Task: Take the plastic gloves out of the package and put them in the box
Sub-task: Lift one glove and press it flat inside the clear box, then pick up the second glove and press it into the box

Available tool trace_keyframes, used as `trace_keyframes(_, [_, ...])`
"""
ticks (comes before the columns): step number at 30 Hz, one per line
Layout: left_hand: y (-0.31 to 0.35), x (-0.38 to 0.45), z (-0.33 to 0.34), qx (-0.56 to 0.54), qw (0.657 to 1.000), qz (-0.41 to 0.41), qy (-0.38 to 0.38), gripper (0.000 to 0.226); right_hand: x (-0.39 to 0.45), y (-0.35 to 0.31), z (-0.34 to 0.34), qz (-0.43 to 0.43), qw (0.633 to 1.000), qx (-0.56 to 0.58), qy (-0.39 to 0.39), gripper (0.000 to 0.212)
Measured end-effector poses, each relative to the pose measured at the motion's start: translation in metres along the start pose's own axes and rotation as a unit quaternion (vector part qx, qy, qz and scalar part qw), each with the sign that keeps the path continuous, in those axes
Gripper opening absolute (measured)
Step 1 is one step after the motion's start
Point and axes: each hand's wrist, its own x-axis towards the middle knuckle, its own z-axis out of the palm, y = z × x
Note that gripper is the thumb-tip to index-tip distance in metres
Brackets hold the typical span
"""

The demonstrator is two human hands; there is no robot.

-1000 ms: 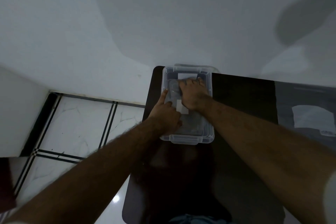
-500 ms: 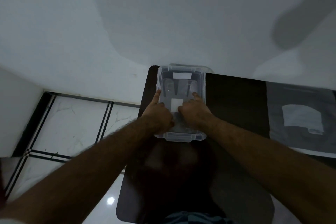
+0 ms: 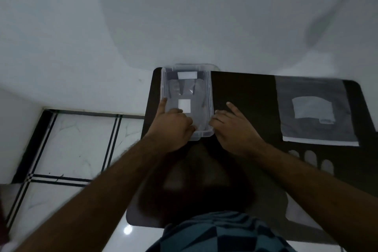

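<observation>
A clear plastic box (image 3: 210, 96) stands at the far left corner of the dark table (image 3: 245, 92). Thin see-through plastic gloves (image 3: 185, 91) lie flat inside it, with a white patch in the middle. My left hand (image 3: 173, 127) rests on the box's near left side, its thumb along the left rim and its fingers curled over the near edge into the box. My right hand (image 3: 233, 127) lies on the table just right of the box's near right corner, fingers loosely spread, holding nothing. The flat grey package (image 3: 313, 112) lies at the right.
The table's left edge (image 3: 149, 108) drops to a white tiled floor (image 3: 81, 145) with black lines. A white wall (image 3: 184, 16) rises directly behind the box. Faint glossy reflections show on the table top near my arms.
My right hand has come out of the box and moved to the table at its right. My left hand stayed on the box's near left side. The camera has tilted down.
</observation>
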Motion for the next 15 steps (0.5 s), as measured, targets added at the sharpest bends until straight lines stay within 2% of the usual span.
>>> trace_keyframes(4, [0.057, -0.016, 0.009, -0.048, 0.998, 0.04, -0.005, 0.035, -0.083, 0.022, 0.014, -0.008, 0.999, 0.017, 0.039, 0.034])
trace_keyframes(8, [0.128, -0.019, 0.04, -0.078, 0.993, 0.092, 0.019, 0.028, -0.175, 0.05, 0.042, 0.026, 0.997, 0.035, 0.059, 0.029])
trace_keyframes(12, [0.209, -0.02, 0.081, -0.097, 0.987, 0.13, -0.007, 0.028, -0.27, 0.084, 0.077, 0.09, 0.993, 0.068, 0.032, 0.03])
trace_keyframes(15, [0.273, -0.027, 0.113, -0.158, 0.976, 0.135, -0.066, 0.022, -0.343, 0.11, 0.105, 0.141, 0.986, 0.093, 0.007, 0.037])
